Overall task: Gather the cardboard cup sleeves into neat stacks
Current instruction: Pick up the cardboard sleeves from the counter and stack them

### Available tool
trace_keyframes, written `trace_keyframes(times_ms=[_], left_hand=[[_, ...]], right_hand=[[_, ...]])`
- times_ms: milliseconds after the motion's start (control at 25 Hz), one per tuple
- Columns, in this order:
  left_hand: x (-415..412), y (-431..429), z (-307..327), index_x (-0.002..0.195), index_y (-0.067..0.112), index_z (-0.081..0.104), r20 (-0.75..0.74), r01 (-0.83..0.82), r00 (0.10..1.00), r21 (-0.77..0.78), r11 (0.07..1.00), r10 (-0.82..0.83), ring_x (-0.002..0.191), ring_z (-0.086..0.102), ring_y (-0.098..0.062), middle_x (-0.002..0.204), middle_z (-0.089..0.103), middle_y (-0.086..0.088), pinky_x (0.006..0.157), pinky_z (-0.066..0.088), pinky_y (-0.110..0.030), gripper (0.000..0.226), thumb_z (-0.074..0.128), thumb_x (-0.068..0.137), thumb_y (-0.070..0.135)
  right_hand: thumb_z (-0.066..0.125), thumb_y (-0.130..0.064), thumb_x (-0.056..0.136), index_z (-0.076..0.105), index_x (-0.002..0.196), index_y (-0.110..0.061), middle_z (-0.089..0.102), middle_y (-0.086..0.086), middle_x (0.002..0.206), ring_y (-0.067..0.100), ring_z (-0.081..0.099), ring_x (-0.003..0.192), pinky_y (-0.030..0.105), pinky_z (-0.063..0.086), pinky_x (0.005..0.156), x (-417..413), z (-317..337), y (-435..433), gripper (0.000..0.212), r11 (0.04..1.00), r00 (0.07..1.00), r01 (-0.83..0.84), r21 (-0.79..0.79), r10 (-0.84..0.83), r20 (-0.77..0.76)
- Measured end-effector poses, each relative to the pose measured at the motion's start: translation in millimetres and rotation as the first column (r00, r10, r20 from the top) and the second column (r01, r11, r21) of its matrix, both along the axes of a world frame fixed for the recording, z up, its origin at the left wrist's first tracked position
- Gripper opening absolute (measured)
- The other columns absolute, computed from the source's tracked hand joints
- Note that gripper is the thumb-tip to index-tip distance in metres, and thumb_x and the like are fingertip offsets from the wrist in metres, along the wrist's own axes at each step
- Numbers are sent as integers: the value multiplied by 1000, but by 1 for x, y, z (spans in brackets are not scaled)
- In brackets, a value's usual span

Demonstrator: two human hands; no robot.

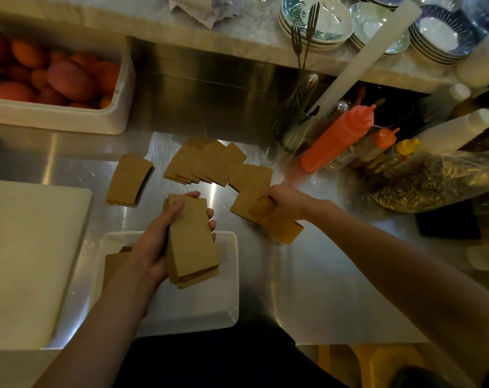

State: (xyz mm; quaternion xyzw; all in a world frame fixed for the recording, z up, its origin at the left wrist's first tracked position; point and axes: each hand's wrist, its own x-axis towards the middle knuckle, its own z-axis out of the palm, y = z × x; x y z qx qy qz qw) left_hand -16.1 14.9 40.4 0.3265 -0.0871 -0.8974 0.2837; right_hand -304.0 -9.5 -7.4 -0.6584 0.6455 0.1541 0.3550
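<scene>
Above the white tray [226,303], left hand [159,242] clasping a stack of cardboard sleeves [194,247] by its long edges, right hand [283,204] just right of the tray pinching a few more sleeves [282,231], loose sleeves [204,163] fanned beyond the tray; likely light, thin, slippery, best squeezed edgewise.

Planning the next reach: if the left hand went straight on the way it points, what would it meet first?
Probably the fanned sleeves on the counter, though the left hand, holding a stack, may pass above them.

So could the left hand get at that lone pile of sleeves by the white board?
Probably not yet: the left hand grips a stack of sleeves. Nothing stands between it and the lone pile, though.
</scene>
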Motion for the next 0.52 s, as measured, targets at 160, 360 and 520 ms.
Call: trace_keyframes(times_ms=[160, 360, 520], left_hand=[[5, 2, 1, 108, 21, 67, 12, -22, 1000, -5, 1000, 22, 82, 68, -26, 100, 67, -15, 73, 58, -41, 64, 93, 52, 35], [12, 0, 1, 107, 21, 67, -4, -67, 998, -24, 997, 67, 81, 67, -25, 99, 67, -15, 74, 58, -40, 59, 92, 55, 34], [14, -1, -2, 107, 21, 67, -21, -82, 996, -14, 996, 82, 81, 67, -25, 99, 67, -14, 74, 57, -39, 57, 91, 56, 34]], right_hand=[[71, -15, 83, 38, 141, -27, 46, 5, 133, 23, 49, 115, 27, 43, 83, 10, 6, -21, 68, 999, 1000, 9, 42, -10, 29], [51, -9, 95, 30, 147, -18, 42, 5, 141, 22, 43, 126, 20, 40, 95, 30, -7, -30, 57, 946, 941, -323, 19, 324, -96], [60, -18, 90, 33, 142, -16, 40, 10, 140, 28, 50, 118, 31, 45, 88, 36, -7, -30, 58, 896, 894, -427, -118, 399, -203]])
